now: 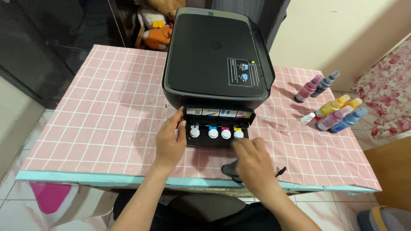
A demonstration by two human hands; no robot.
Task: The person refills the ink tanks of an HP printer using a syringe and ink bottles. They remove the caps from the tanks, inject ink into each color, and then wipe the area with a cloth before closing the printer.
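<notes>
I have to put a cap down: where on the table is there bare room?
Widest bare patch: pink checked table left of the printer and left hand. A smaller strip lies between the printer and ink bottles. Crowded: front tank, right hand, dark bottle.

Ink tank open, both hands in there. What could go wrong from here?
1. The right hand holds a dark bottle at the edge of the pink tiled table; it could slip off.
2. The four white round tank caps sit close together; a wrong one could get pulled.
3. The left hand braces the black printer's open tank unit; the coloured ink bottles lying loose may roll.
</notes>
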